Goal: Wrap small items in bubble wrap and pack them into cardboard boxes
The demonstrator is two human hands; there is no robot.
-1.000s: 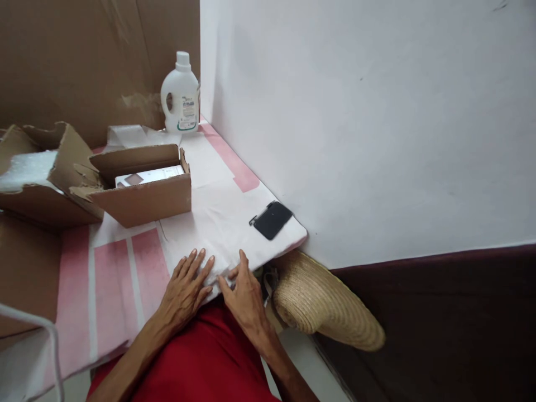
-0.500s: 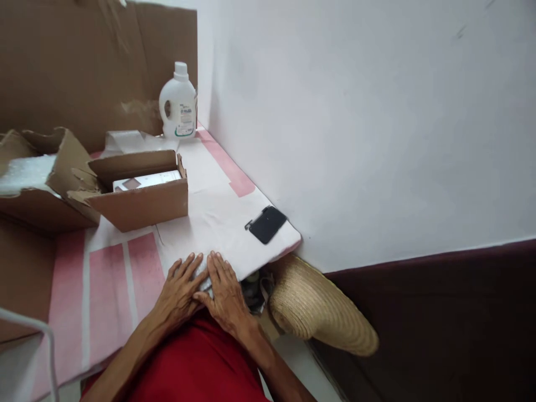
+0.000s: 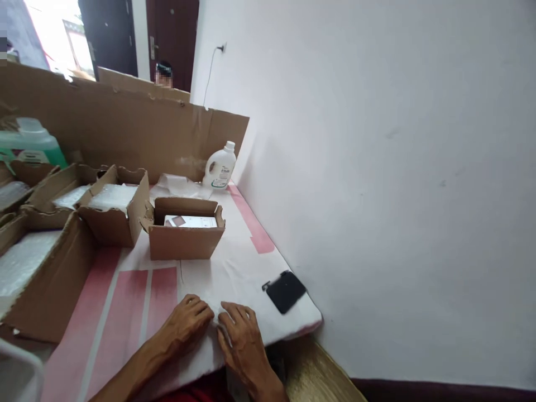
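Note:
Both hands rest side by side on the white and pink cloth (image 3: 125,301) at the table's near edge. My left hand (image 3: 187,324) has its fingers curled down onto the cloth. My right hand (image 3: 240,335) lies next to it, fingers bent and pressing the cloth. Neither hand holds anything that I can make out. A small open cardboard box (image 3: 185,234) with a white packet inside stands a little beyond the hands. A black flat object (image 3: 286,291) lies to the right of my right hand, near the table corner.
Several open cardboard boxes (image 3: 113,209) with bubble wrap stand at the left. A white jug (image 3: 220,166) is at the back by the wall, a green jug (image 3: 29,146) at far left. A cardboard sheet (image 3: 138,131) lines the back. A straw hat (image 3: 318,379) sits below right. A person is behind the cardboard.
The view has tilted up and now shows more boxes, the doorway and a person. My hands have curled their fingers and stayed together at the cloth's near edge.

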